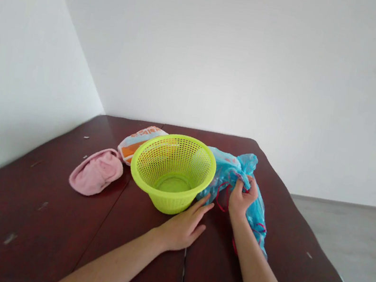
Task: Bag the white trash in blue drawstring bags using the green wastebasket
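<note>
A yellow-green plastic basket (172, 201) with a perforated wall stands upright on the table, and nothing shows inside it. My left hand (186, 225) rests beside its lower right side with the fingers stretched out, close to the near edge of a blue plastic bag (225, 166). The bag is crumpled, with red drawstrings hanging from it, and part of it trails down toward the table's front right. My right hand (243, 198) is closed around the gathered part of the bag. What the bag contains is hidden.
Left of the basket lies a pink cloth cap-like item (97, 171). Behind it is a white and orange plastic bag (137, 142), partly hidden by the basket. The dark red wooden table (50, 228) has a wavy edge and meets white walls at the back and left.
</note>
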`<state>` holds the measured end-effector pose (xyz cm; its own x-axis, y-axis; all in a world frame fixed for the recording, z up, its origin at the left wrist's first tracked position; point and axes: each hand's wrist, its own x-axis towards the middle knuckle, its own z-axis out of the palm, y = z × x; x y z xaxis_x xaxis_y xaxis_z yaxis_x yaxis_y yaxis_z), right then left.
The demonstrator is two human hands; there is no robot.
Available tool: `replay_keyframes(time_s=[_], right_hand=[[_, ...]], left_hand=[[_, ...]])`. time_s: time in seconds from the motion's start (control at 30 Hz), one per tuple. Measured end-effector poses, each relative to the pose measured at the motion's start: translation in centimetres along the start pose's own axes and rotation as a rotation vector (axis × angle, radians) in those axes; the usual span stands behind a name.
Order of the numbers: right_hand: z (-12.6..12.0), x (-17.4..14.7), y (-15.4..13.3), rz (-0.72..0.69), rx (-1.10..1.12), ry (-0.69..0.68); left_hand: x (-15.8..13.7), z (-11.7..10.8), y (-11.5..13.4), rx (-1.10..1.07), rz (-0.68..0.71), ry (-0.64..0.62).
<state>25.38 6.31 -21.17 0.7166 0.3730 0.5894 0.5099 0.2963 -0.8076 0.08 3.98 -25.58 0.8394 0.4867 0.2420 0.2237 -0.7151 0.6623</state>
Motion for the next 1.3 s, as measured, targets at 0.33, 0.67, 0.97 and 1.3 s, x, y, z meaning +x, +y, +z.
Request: replay_keyframes(time_s=[0.33,0.67,0.97,1.3], right_hand=[[-7.6,3.8,-9.2,0.478,0.343,-0.258],[-17.0,-7.1,-10.0,0.379,0.086,-0.469],[-16.9,-14.1,-10.3,0.216,-0.07,-0.388],[-17.8,-14.2,-11.3,0.519,0.151,-0.639]], left_hand=[[0.5,1.8,-0.8,0.165,-0.049,0.031],[-1.4,-3.0,13.1,-0.048,-0.059,0.273],[-3.8,0.7,13.2,-0.665,-0.25,0.255],[-4.3,1.3,13.2,-1.312,-0.474,0.589]])
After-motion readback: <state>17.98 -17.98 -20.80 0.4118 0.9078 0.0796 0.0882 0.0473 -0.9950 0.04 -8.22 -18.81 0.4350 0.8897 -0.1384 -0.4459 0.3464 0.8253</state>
